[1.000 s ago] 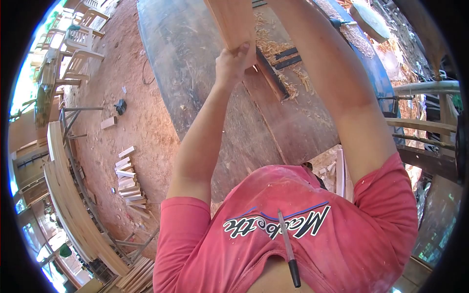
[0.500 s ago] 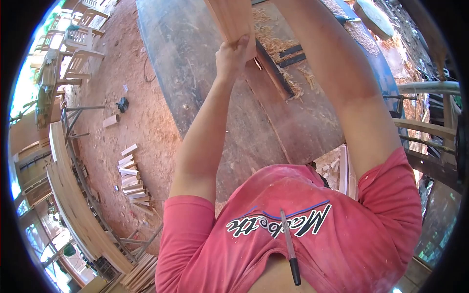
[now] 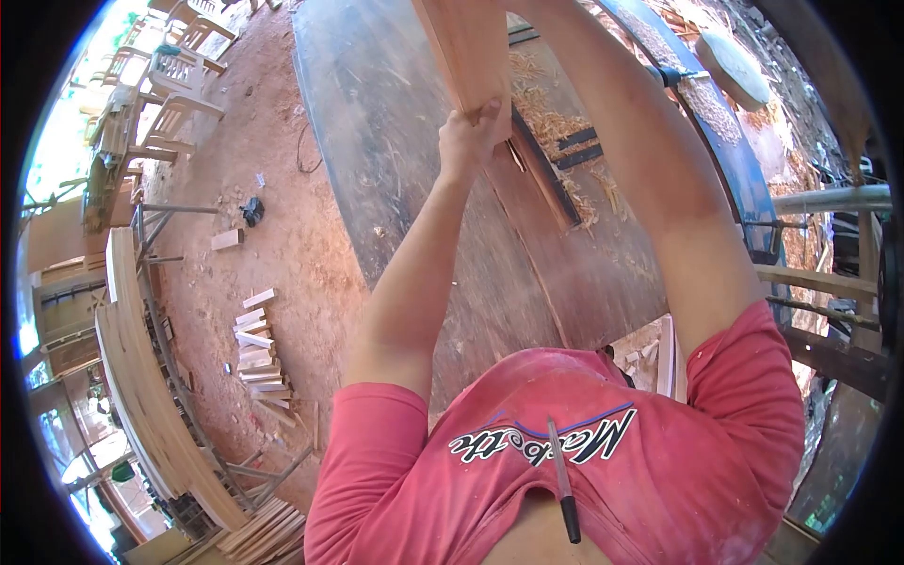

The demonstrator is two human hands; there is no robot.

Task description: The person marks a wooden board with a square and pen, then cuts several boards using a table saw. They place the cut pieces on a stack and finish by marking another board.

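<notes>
A pale wooden board (image 3: 471, 56) reaches up past the top edge of the view, above the workbench (image 3: 386, 160). My left hand (image 3: 468, 139) grips its near end, with fingers wrapped around the edge and the thumb on top. My right forearm (image 3: 621, 94) stretches up along the right side of the board; the hand itself lies beyond the top edge. Under and beside the board's near end, a dark-edged wooden strip (image 3: 548, 184) rests on the bench. Curly wood shavings (image 3: 546, 104) lie around short black bars (image 3: 578, 151).
Small cut blocks (image 3: 259, 353) lie in a row on the reddish dirt floor at left. Long planks (image 3: 155, 386) are stacked on a metal frame at far left. Wooden chairs (image 3: 179, 113) stand at upper left. A blue surface with sawdust (image 3: 706, 104) borders the bench at right.
The whole scene sits slightly lower and further right in view, as my head has shifted. My left hand keeps its grip on the board's near end.
</notes>
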